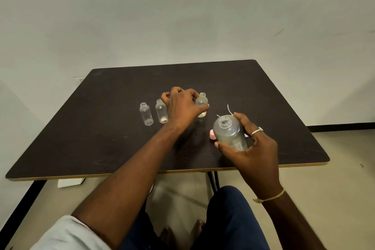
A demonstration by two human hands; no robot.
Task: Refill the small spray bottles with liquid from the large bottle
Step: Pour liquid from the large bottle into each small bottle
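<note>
The dark table (121,138) carried everything, and the large bottle (230,132) was held just above its near right part, uncapped and leaning with its open mouth up. The right grip (253,148) was wrapped round the bottle's lower body, thumb on one side and fingers on the other. Part full, it probably felt fairly heavy, with thin walls that would give, so a firm mid-body hold suited a slow pour. Three small spray bottles stood open and upright mid-table. The left grip (182,105) pinched the right-hand small bottle (202,100) between thumb and curled fingers. The other two, the far-left bottle (146,114) and the middle bottle (161,111), stood untouched just beside it. Light, clear and easily tipped, each likely needed steadying at its shoulder. A pink cap (212,135) lay behind the large bottle, near thin white tubes (229,108).
</note>
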